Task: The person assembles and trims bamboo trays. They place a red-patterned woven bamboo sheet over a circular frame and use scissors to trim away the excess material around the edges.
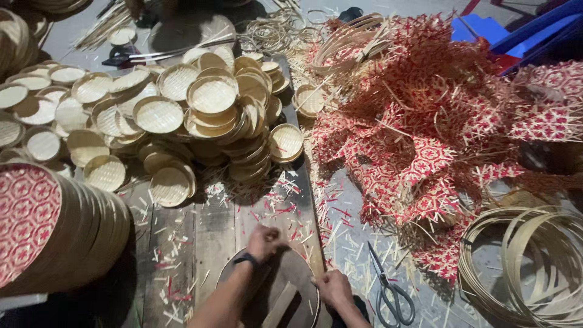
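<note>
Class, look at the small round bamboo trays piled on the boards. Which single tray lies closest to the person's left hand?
The small tray lying flat at the pile's front edge, nearest the left hand. The others sit farther back or stacked higher in the heap.

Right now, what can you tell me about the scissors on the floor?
The scissors lie flat on the grey floor by the right hand, not touching it. Long, slim metal blades, closed, point up and left; two dark looped handles sit nearest the camera. Red and pale bamboo trimmings are scattered around them.

No packages, labels, signs, seemingly no screens
</note>
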